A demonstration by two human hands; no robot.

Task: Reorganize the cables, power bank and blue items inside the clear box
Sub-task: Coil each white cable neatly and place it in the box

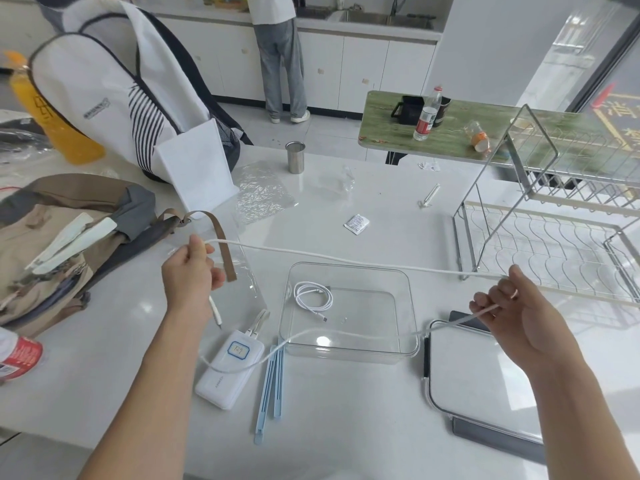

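- Above the box (349,355), a long white cable (346,260) stretched taut between both hands, probably to straighten it before coiling.
- Left hand (190,271): fingers curled, pinching one end high, near a brown strap (225,251).
- Right hand (509,306): fingers curled round the cable where it doubles back; slack trailing down across the box front to the power bank (230,368).
- Inside the box: only a coiled cable (313,299), lying at the left to leave room.
- Beside the box, on the counter: power bank and two blue sticks (272,389), not yet packed.
- Right of the box: lid (478,379), set aside for open access.
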